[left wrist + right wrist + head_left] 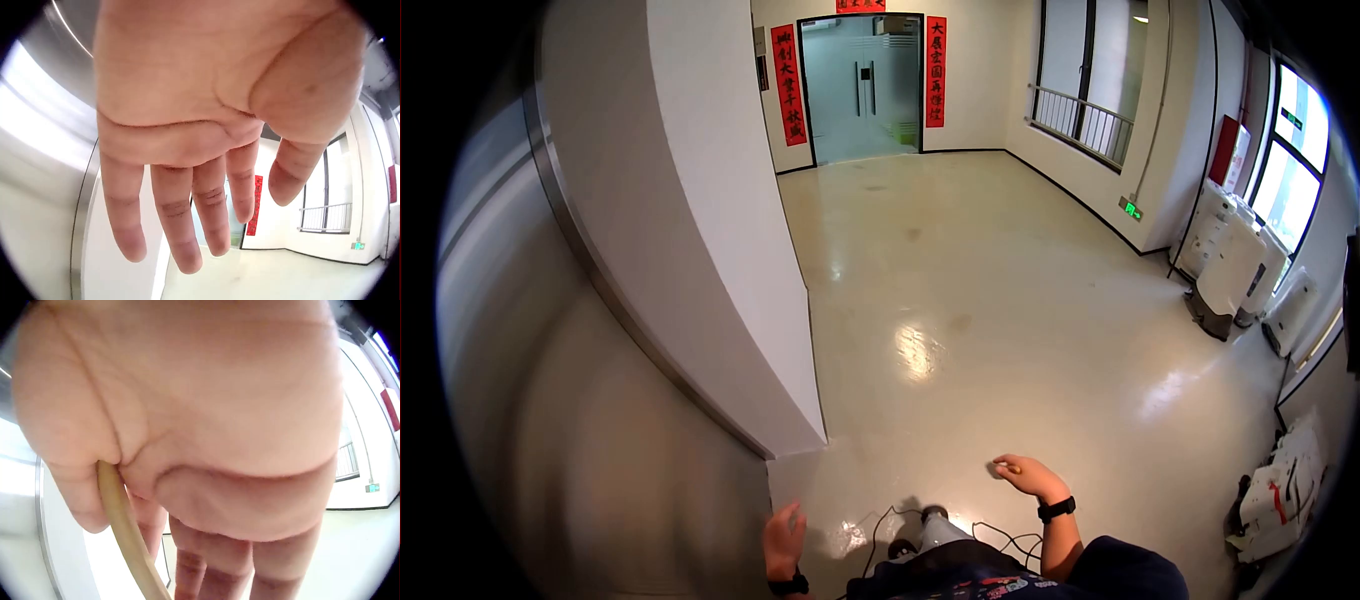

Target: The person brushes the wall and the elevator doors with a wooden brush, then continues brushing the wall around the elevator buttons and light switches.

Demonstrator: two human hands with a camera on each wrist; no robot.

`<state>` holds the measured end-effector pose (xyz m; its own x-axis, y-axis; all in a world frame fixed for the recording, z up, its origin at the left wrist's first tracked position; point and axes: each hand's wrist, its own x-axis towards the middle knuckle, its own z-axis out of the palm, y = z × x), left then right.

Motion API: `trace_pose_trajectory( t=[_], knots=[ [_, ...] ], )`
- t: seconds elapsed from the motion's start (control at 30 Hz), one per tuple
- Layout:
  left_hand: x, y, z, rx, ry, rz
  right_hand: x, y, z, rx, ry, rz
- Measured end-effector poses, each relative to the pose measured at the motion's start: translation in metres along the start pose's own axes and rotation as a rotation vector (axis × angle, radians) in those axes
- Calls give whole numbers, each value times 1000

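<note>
My left hand (187,94) hangs with its fingers straight and slightly apart, and nothing lies against its palm. In the head view that left hand (784,540) is low, just left of the body. Between thumb and index finger, my right hand (231,425) pinches a thin, tan, slightly curved rod (128,534). The rod runs down past the fingers and leaves the right wrist view at the bottom, so its far end is out of sight there. From the head, the right hand (1032,477) shows in front of the body, above the floor.
A white pillar (690,200) and a shiny metal surface (590,400) stand at left. Glass doors (865,90) between red banners are far ahead. White machines (1225,260) line the right wall; another white object (1280,495) stands nearer. Dark cables (880,520) hang near the feet.
</note>
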<state>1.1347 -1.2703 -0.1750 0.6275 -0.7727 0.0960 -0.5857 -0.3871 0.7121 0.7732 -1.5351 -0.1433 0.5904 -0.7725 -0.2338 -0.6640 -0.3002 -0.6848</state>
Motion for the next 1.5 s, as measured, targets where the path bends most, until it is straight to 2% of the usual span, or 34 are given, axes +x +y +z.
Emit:
trace_pose_trajectory(
  t=[0.13, 0.3, 0.33, 0.37, 0.43, 0.47, 0.57, 0.6, 0.63, 0.7, 0.8, 0.9, 1.03, 1.23, 1.27, 1.37, 1.4, 1.43, 1.5],
  knots=[
    [25, 1, -15, -100, 46, -39, 34, 21, 0, -46, -77, 135],
    [83, 9, -26, -36, 151, -89, 107, 7, -12, -55, -51, 52],
    [98, 26, -34, -37, 47, -188, 126, 7, -11, -37, -52, 20],
    [110, 34, -40, -47, -9, -199, 145, 2, -15, -20, -50, -11],
    [145, 48, -44, 56, 35, -138, 187, -8, -16, -12, -71, -11],
    [169, 33, -44, 84, -38, -153, 206, -15, -20, -18, -79, -9],
    [236, 8, -32, 116, 318, 47, 257, -34, -41, -1, -15, -77],
    [256, 23, -39, 117, 275, 6, 273, -38, -51, 34, 18, -91],
    [277, 32, -43, 117, 324, -6, 287, -39, -59, 67, 53, -107],
    [316, 45, -47, 116, 429, -26, 310, -38, -71, 54, 119, -99],
    [370, 64, -50, 71, 630, 107, 348, -20, -79, 7, 195, -93],
    [411, 67, -50, 141, 820, 75, 371, -9, -82, -22, 178, -41],
    [445, 60, -46, 64, 760, 46, 389, -3, -84, 24, 125, -15],
    [479, 41, -14, 415, 918, -88, 444, 4, -86, -8, 36, 56],
    [485, 34, -11, 438, 989, -4, 456, -1, -90, -5, 12, 42],
    [500, 30, -5, 370, 1097, -75, 508, -25, -105, 33, -60, -24],
    [501, 23, -4, 433, 1122, -50, 532, -36, -111, 71, -89, -62],
    [499, 68, -1, 378, 1141, -61, 577, -55, -119, 97, -127, -116],
    [508, 92, -2, 561, 1069, -166, 627, -92, -125, 28, -110, -269]
  ],
)
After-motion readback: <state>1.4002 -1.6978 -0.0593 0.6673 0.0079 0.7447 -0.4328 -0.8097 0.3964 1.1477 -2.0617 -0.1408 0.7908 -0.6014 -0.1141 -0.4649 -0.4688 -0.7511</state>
